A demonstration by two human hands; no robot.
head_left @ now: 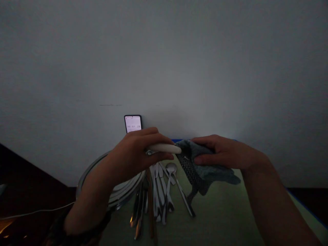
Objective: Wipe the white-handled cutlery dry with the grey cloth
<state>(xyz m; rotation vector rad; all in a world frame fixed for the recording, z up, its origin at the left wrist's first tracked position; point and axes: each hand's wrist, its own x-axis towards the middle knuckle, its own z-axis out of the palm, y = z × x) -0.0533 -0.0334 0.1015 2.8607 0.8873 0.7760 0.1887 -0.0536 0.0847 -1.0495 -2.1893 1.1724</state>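
Note:
My left hand [139, 152] is closed around the white handle of a utensil [165, 148], held level above the table. The utensil's other end is wrapped in a grey-blue cloth [202, 171], which my right hand [222, 153] grips, fingers pressed together on it. A patterned part of the cloth hangs down toward the table. Below both hands lies a pile of several metal spoons and other cutlery [160, 191], fanned out on a pale green mat [225, 218].
A round metal tray [120, 194] lies at the left under my left forearm. A phone [133, 123] with a lit timer screen leans against the plain wall behind. A white cable [36, 212] runs over the dark surface at the far left.

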